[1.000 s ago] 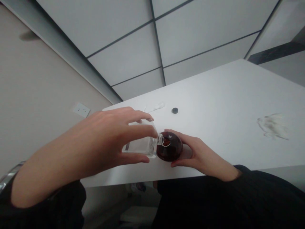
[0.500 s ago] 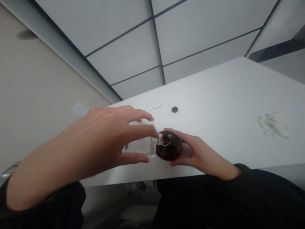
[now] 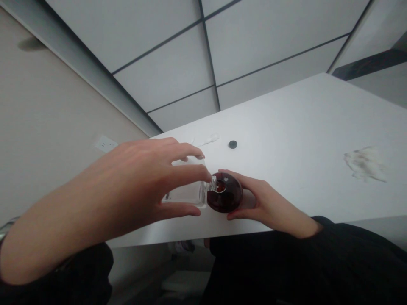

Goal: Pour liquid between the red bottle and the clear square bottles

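My left hand point(image 3: 159, 178) grips a clear square-sided glass bottle point(image 3: 187, 194), tipped on its side with its threaded neck pointing right. The neck's mouth is at the round opening of a dark red-brown rounded bottle point(image 3: 226, 199); whether the two touch I cannot tell. Around the right side of the dark bottle, my right hand point(image 3: 257, 199) is closed, thumb on the near side and fingers on the far side. Part of the clear bottle is hidden behind my left fingers. Behind the dark bottle, a small dark cap point(image 3: 232, 144) lies on the white table point(image 3: 295, 140).
A clear plastic-looking piece point(image 3: 211, 138) lies near the table's back edge. To the right is a crumpled whitish sheet or smear point(image 3: 365, 164). A panelled partition point(image 3: 178, 55) rises behind the table, and a wall socket point(image 3: 106, 144) is at the left.
Both hands and bottles hold almost the same pose. The clear bottle's neck seems slightly higher and further left, with a small shift of the whole view.
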`<state>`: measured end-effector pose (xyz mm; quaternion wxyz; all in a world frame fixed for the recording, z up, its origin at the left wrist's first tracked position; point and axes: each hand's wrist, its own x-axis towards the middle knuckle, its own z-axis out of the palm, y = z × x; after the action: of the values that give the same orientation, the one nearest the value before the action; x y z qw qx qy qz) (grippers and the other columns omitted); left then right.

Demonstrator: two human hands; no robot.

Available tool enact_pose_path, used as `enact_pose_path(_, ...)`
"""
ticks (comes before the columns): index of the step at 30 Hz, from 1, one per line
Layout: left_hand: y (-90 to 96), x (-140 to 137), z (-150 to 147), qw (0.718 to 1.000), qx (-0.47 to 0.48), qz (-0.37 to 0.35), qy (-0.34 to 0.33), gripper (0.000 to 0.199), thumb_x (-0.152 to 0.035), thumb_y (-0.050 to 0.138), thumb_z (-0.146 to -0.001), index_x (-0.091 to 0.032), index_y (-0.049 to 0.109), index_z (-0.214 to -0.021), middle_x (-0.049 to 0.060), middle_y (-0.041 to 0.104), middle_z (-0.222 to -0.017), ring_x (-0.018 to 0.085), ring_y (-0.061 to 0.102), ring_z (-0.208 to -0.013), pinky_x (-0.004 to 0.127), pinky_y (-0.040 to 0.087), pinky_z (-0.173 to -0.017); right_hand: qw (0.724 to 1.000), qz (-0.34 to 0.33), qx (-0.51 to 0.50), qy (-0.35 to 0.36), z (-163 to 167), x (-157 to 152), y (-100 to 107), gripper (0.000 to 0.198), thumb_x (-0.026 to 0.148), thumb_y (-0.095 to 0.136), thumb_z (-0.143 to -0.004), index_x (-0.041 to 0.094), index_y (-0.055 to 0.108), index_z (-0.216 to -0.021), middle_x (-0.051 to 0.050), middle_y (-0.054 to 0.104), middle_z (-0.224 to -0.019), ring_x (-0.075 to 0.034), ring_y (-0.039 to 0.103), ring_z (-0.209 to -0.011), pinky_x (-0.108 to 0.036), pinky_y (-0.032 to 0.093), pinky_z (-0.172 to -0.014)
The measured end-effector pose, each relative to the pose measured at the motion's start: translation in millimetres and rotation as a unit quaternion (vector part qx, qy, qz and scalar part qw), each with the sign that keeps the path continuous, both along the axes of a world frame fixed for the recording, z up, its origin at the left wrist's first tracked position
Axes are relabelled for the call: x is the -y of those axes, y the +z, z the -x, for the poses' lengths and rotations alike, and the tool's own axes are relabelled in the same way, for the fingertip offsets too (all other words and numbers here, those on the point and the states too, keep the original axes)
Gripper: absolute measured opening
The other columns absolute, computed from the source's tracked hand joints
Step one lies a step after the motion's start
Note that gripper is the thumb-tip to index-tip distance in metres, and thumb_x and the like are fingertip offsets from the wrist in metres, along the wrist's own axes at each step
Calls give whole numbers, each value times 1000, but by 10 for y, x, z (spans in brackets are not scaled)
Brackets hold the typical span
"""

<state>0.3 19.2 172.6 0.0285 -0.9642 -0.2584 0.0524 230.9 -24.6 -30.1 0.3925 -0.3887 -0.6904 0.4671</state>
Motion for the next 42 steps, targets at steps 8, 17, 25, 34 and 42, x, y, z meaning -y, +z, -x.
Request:
enact_pose_path(8, 9, 2, -24, 1000, -11, -14, -15, 31, -58, 49, -105, -39, 71, -116, -1, 74, -127, 25, 71, -96, 35, 51, -74, 1000, -6, 4, -3, 3, -5, 6, 85, 40, 91, -77, 31, 54, -154, -6, 61, -156, -33, 55, -146, -52, 40, -126)
enact_pose_path(17, 26, 16, -34, 998, -36, -43, -18, 30, -54, 46, -107, -40, 69, -118, -2, 74, -128, 26, 72, -99, 36, 51, -72, 1000, -8, 11, 2, -5, -3, 7, 86, 41, 91, -77, 30, 54, -153, -7, 60, -157, -33, 54, -147, -53, 40, -125)
enact_pose_path(25, 20, 10, -7, 998, -46, -42, -6, 31, -59, 50, -104, -42, 70, -120, -3, 72, -132, 26, 71, -102, 35, 51, -74, 1000, 1, 21, 5, -18, -11, 39, 86, 38, 92, -75, 28, 56, -153, -8, 61, -155, -34, 55, -146, -53, 41, -125)
enact_pose_path(34, 27, -3, -6, 997, -58, -53, -24, 33, -60, 48, -105, -39, 69, -120, -1, 72, -131, 25, 72, -99, 34, 52, -71, 1000, -1, 14, 4, -22, -11, 14, 87, 37, 92, -75, 29, 55, -154, -8, 61, -156, -34, 55, -147, -54, 39, -126)
enact_pose_path(42, 39, 6, -23, 996, -64, -62, -24, 34, -61, 46, -106, -40, 69, -120, -1, 73, -128, 25, 72, -99, 35, 52, -68, 1000, -4, 22, 3, -13, -14, 42, 88, 36, 93, -75, 29, 55, -154, -8, 60, -157, -34, 54, -147, -54, 41, -125)
